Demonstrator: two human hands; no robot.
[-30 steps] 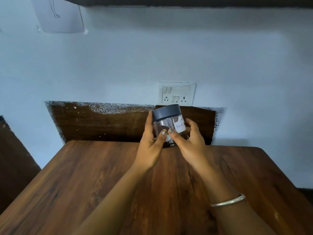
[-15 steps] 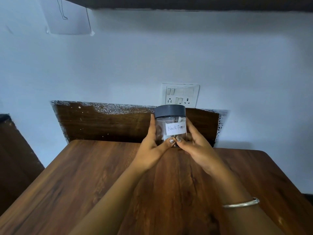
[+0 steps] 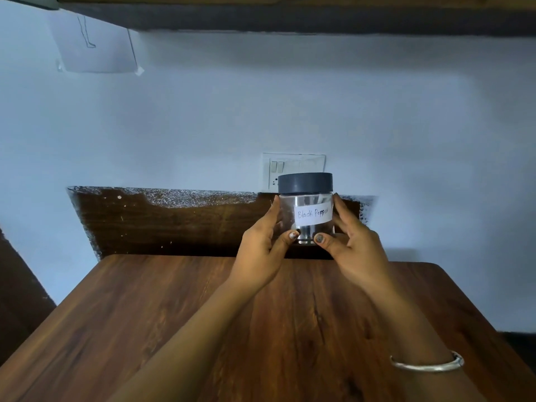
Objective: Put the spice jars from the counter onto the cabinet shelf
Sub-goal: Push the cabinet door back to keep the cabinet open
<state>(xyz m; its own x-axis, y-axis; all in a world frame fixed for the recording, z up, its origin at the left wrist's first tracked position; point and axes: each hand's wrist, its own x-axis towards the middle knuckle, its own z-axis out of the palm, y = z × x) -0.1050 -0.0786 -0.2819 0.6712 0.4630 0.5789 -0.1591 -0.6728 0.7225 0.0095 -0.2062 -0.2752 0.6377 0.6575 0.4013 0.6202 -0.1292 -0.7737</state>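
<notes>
Item: jar, one, upright, the written side facing me.
Where: held in front of the dark wood backboard, seemingly just clear of the far edge of the counter; the cabinet underside is well above it.
My left hand: fingers up the jar's left wall, thumb tip on the lower front.
My right hand: mirrors it on the right wall, thumb at the lower front; a metal bangle sits on that wrist.
Hands, state: both clamped on the jar, apart only by its width.
Body: clear, round, straight-sided; glass or hard plastic, I cannot tell which.
Lid: dark grey, matt, broad and flat-topped, slightly wider than the body.
Label: white paper strip, handwritten "Black Pepper".
Contents: little shows through the wall; I judge it light.
Handling: stiff and smooth, likely slippery, breakable if glass.
Best hold: round the body below the lid, since a lid may be loose.
Counter: brown wood grain, smooth, rounded far corner.
Also present: white switch plate behind the jar; paper sheet taped to the wall.
</notes>
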